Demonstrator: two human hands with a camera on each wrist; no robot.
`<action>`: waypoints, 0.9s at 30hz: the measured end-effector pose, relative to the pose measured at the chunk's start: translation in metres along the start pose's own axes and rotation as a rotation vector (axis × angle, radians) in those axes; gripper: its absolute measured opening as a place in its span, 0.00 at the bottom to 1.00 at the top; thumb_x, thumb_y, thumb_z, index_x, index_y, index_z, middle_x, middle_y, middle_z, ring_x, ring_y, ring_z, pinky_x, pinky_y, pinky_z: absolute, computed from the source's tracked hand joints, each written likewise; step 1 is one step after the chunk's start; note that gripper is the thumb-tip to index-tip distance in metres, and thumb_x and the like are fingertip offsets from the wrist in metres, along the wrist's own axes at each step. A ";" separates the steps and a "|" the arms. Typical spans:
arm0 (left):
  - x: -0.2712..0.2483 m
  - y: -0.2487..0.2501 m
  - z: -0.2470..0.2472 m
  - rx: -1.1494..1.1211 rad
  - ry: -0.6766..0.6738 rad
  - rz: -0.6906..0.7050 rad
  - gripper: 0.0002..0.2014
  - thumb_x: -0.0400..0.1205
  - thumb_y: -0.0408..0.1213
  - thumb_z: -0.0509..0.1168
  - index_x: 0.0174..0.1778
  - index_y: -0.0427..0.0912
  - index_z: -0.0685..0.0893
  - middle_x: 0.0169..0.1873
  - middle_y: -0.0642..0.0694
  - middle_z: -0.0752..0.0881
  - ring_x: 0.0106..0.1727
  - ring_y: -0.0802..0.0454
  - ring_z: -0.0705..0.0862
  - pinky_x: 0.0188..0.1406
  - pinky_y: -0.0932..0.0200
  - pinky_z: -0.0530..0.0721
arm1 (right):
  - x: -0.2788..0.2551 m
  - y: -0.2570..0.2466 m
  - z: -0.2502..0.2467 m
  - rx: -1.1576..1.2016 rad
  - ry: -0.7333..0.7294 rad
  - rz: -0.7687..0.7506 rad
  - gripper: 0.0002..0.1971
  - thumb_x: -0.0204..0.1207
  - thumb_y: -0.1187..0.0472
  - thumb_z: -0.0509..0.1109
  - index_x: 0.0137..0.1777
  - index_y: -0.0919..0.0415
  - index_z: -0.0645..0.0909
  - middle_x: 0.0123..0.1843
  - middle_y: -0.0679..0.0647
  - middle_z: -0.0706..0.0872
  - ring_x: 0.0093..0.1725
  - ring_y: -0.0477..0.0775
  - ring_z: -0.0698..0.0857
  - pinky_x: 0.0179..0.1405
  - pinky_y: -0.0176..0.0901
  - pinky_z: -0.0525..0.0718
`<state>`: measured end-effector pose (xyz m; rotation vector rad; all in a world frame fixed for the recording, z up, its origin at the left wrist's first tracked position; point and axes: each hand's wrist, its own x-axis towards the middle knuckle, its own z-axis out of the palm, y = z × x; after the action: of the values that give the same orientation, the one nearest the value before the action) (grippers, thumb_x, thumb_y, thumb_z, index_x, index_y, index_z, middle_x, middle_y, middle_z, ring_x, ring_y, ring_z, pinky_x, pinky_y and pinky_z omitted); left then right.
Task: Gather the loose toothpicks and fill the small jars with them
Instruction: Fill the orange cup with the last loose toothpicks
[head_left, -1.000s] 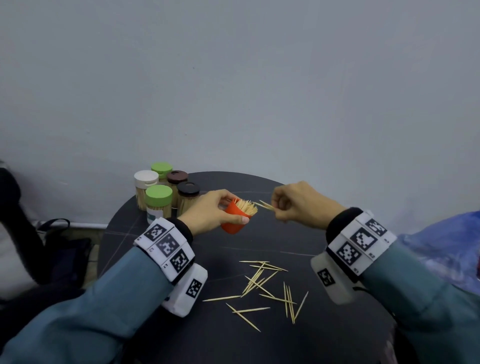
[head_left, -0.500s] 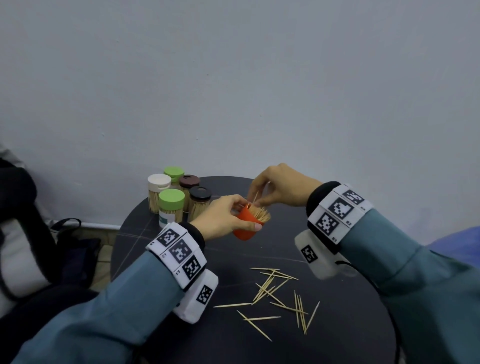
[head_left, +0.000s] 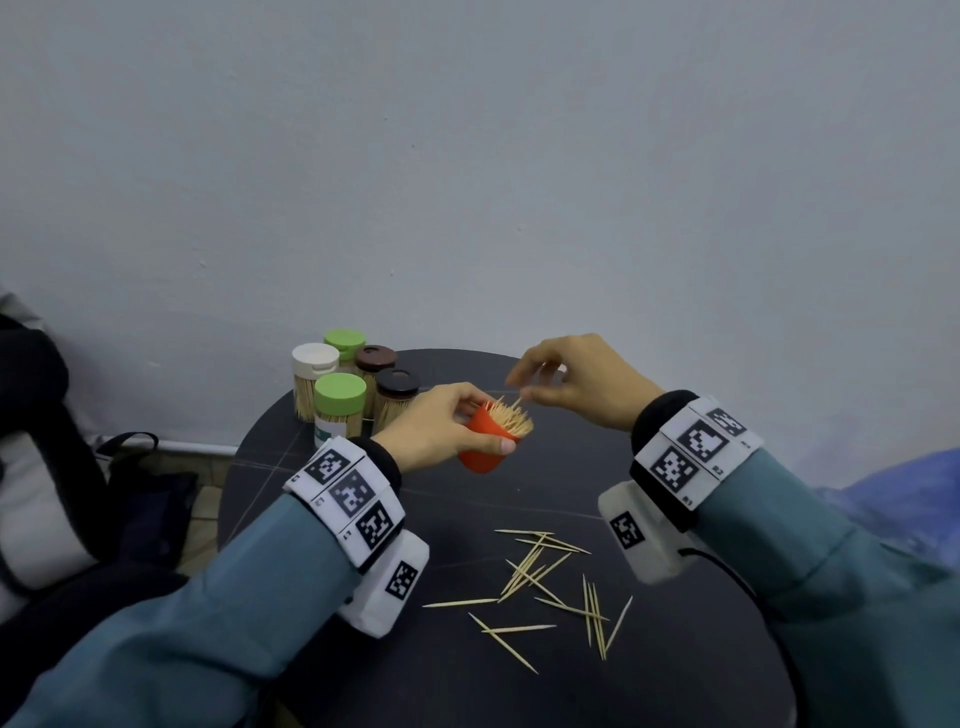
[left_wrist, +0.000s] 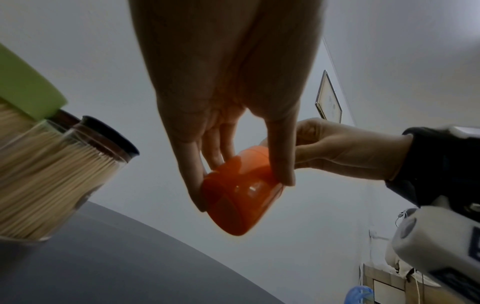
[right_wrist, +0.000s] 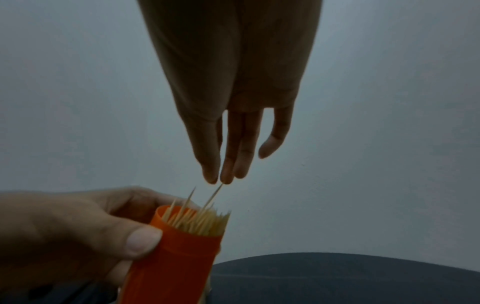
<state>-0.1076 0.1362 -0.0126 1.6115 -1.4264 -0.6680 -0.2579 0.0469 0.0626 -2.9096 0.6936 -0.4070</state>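
My left hand (head_left: 491, 423) grips a small orange jar (head_left: 483, 452) tilted to the right above the round dark table (head_left: 571, 467). The jar is packed with toothpicks (head_left: 514, 418). In the left wrist view the thumb and fingers wrap the orange jar (left_wrist: 233, 205) from both sides. My right hand (head_left: 519, 388) hovers just above the jar's mouth. In the right wrist view its thumb and forefinger (right_wrist: 218, 181) pinch the top end of one toothpick (right_wrist: 211, 197) that sticks up out of the orange jar (right_wrist: 176, 257). Several loose toothpicks (head_left: 540, 577) lie scattered on the near table.
Several capped jars full of toothpicks (head_left: 340, 400) stand grouped at the table's back left, close behind my left wrist, and fill the left of the left wrist view (left_wrist: 52, 174). A dark bag (head_left: 52, 467) sits off the table's left side and blue plastic (head_left: 909, 493) off its right. A plain wall stands behind.
My right hand brought its toothpicks from beside the jar to over its mouth and has now lifted slightly. The left hand kept hold of the orange jar.
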 end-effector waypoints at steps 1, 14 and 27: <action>0.000 0.000 -0.001 -0.001 0.004 0.000 0.29 0.70 0.42 0.78 0.67 0.42 0.78 0.58 0.47 0.82 0.57 0.54 0.80 0.57 0.62 0.78 | -0.002 0.004 0.001 0.021 0.030 0.015 0.06 0.75 0.63 0.71 0.51 0.57 0.87 0.48 0.48 0.88 0.39 0.38 0.79 0.38 0.18 0.73; -0.002 0.000 -0.003 0.017 0.010 -0.009 0.30 0.71 0.42 0.77 0.68 0.40 0.77 0.61 0.46 0.82 0.58 0.53 0.79 0.59 0.61 0.77 | -0.049 0.010 0.058 -0.124 -0.731 0.254 0.39 0.62 0.49 0.82 0.72 0.54 0.69 0.67 0.52 0.73 0.65 0.53 0.75 0.64 0.44 0.77; -0.001 0.000 -0.001 0.033 0.015 -0.021 0.31 0.70 0.43 0.77 0.68 0.40 0.77 0.61 0.45 0.82 0.58 0.52 0.80 0.61 0.58 0.79 | -0.048 -0.002 0.074 -0.041 -0.562 0.136 0.16 0.72 0.58 0.75 0.58 0.61 0.80 0.52 0.55 0.87 0.47 0.49 0.83 0.50 0.42 0.81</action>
<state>-0.1066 0.1372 -0.0123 1.6557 -1.4176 -0.6464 -0.2766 0.0750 -0.0189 -2.7741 0.7930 0.4292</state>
